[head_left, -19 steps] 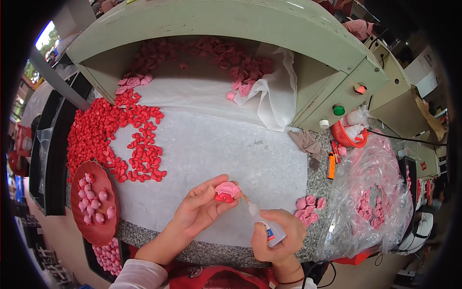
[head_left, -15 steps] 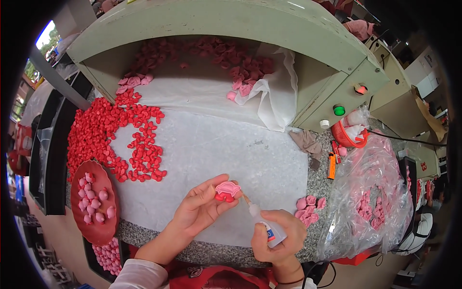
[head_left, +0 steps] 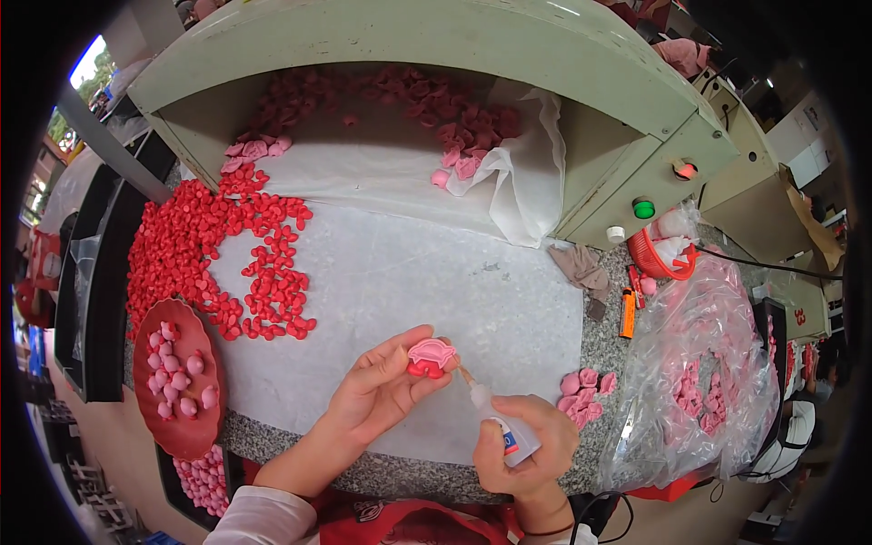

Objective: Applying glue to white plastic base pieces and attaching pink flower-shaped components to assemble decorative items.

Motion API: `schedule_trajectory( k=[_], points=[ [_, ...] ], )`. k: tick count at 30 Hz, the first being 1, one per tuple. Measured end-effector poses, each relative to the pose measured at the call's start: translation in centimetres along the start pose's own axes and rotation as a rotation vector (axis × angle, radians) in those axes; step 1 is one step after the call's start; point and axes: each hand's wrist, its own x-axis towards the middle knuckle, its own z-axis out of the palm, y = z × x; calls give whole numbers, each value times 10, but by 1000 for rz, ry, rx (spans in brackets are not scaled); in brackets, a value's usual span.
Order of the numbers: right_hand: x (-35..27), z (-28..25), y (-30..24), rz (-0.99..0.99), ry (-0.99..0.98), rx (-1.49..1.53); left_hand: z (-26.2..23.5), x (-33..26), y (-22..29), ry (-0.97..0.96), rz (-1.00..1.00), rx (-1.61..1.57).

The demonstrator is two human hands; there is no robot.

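Observation:
Between the thumb and fingers of my left hand [head_left: 380, 381] is a small pink-and-red plastic piece [head_left: 430, 358], its pink hollow shell on top and a red part below. My right hand [head_left: 531, 445] grips a clear glue bottle [head_left: 514, 440] with a white cap and a thin brownish nozzle. The nozzle points up and left, its tip close to the piece's right side; whether it touches cannot be made out. Both hands are above the white sheet [head_left: 409, 282] near the table's front edge.
Many small red pieces [head_left: 195, 245] lie at the left, beside a red scalloped tray [head_left: 186, 436] of pink balls. A green-grey metal housing [head_left: 409, 41] arches over the back. Pink pieces [head_left: 586, 397], an orange lighter [head_left: 628, 313], a red basket [head_left: 647, 258] and a plastic bag [head_left: 636, 418] lie right.
Almost nothing differs. My left hand and the pink-and-red piece have shifted very slightly; the glue bottle stays in place with its nozzle still close by.

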Motion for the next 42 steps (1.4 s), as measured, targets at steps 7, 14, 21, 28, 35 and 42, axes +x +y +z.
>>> schedule_trajectory(
  k=[7,14,21,28,35,42],
  points=[
    [-6,-1,-4,109,-39,-9,-1,0,0,1,-1,12],
    [-5,0,-4,96,-48,-15,-3,1,-1,-4,2,22],
    [-5,0,-4,90,-39,-16,-2,1,-1,-16,7,29],
    [-2,2,2,-7,-1,-5,0,1,-1,-10,14,30],
    [-2,2,1,14,-24,10,-1,0,-1,-9,29,55],
    [-1,3,1,-27,-45,3,0,0,-1,-8,53,104]
  ],
)
